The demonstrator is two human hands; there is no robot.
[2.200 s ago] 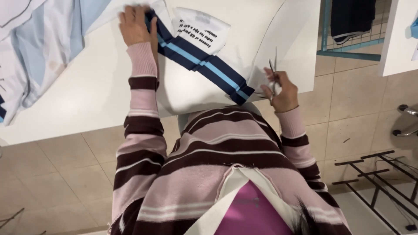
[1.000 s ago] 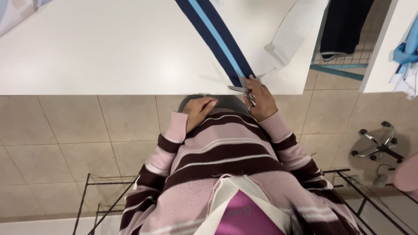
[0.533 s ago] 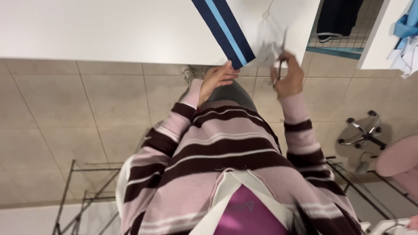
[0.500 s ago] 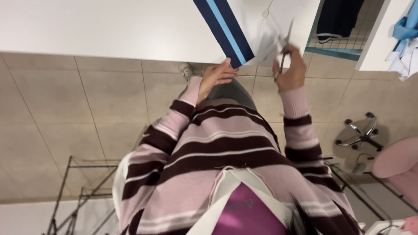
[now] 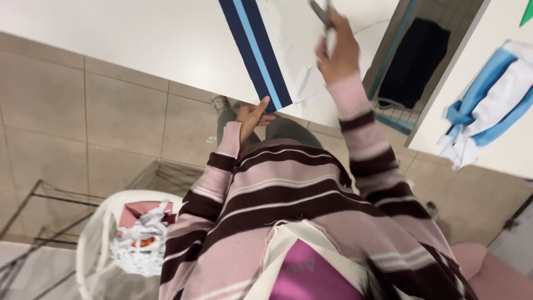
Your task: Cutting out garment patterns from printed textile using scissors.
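Left hand (image 5: pixel 252 116) at near table edge, fingers loosely spread, fingertips touching hanging end of striped band (image 5: pixel 256 53), nothing gripped. Band navy with light-blue stripe, lying across white table (image 5: pixel 111 33), end just over near edge. Right hand (image 5: pixel 336 47) raised over table, far right of band, closed around scissors (image 5: pixel 322 11); blades blurred, cannot tell whether apart. White cloth (image 5: pixel 294 61) under right hand, beside band. Bin (image 5: pixel 91 244) with crumpled paper on floor, near left. Blue-white garment (image 5: pixel 488 111) on second table, right.
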